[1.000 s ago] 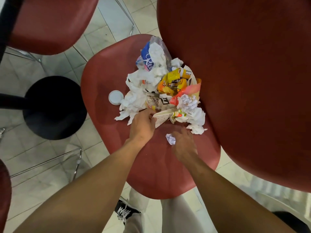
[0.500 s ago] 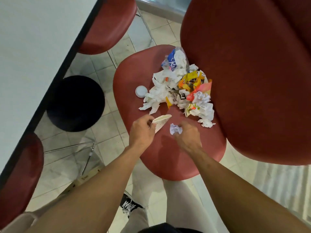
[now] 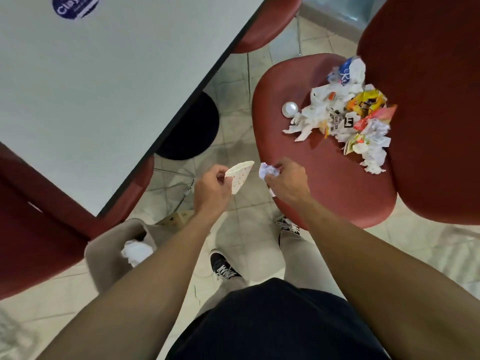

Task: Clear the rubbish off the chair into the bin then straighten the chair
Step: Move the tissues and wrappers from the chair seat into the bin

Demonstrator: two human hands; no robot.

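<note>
A red chair seat at the right carries a heap of rubbish: crumpled white tissues, yellow and orange wrappers, a blue-printed bag. A small white lid lies beside the heap. My left hand pinches a flattened dotted paper cone over the floor, left of the seat. My right hand grips a crumpled pale paper ball at the seat's front-left edge. A beige bin with white tissue inside stands at the lower left, below my left forearm.
A white table with a dark edge fills the upper left, on a black round base. Red chairs sit at the left and tucked under the table's far end. The chair's red backrest rises at the right. My feet stand on tiled floor.
Both hands have drawn back from the heap, off the seat toward me, the left carrying the paper cone and the right the paper ball. My view has swung left, revealing the table and bin.
</note>
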